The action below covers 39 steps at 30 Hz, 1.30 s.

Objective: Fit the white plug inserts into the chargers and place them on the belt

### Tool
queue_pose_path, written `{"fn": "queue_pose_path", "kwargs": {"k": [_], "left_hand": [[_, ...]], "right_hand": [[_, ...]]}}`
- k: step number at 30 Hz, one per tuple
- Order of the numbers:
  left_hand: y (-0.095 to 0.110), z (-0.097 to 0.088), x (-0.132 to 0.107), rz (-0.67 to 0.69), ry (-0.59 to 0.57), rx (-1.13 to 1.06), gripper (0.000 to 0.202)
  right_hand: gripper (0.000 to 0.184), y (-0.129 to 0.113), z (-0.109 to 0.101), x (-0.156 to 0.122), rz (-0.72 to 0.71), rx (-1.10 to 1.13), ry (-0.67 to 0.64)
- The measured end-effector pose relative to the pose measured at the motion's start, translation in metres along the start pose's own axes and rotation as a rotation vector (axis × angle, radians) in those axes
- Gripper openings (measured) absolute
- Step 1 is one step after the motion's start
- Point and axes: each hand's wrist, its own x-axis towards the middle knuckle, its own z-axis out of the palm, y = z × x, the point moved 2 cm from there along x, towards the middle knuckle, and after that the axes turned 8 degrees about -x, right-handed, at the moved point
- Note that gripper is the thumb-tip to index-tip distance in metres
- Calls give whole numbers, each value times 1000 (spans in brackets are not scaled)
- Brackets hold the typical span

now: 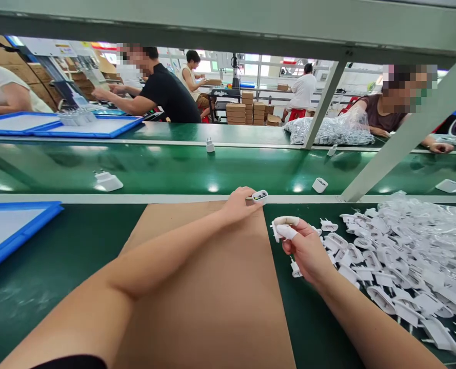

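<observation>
My left hand (240, 204) is closed on a white charger housing (260, 196), whose open end shows parts inside. It is above the far edge of a brown cardboard sheet (212, 287). To its right, my right hand (306, 248) pinches a white plug cover (276, 231) with pins, between a thumb and finger wearing white finger cots. The two pieces are apart. Beside and beyond my right hand lies a heap of white plug covers (381, 266), several with their pins showing. One loose plug cover (296, 267) is just below that hand.
A green conveyor belt (166, 166) crosses ahead, carrying spaced white chargers (108, 181). A blue-rimmed tray (20, 241) is at left. Clear plastic bagging (428, 225) covers part of the heap. A slanted metal post (400, 130) rises at right. Several co-workers sit beyond the belt.
</observation>
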Motion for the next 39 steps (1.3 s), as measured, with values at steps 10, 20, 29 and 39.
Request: {"fn": "queue_pose_path", "kwargs": {"k": [10, 20, 29, 39], "left_hand": [[14, -25, -104, 95, -248, -262, 32], [7, -19, -105, 139, -208, -343, 22], [4, -17, -105, 141, -189, -320, 20], [3, -15, -106, 107, -182, -321, 20]], "right_hand": [[23, 10, 13, -1, -438, -654, 46], [23, 12, 41, -7, -838, -1186, -47], [14, 0, 53, 1, -922, -1447, -99], [18, -9, 54, 9, -890, -1541, -166]]}}
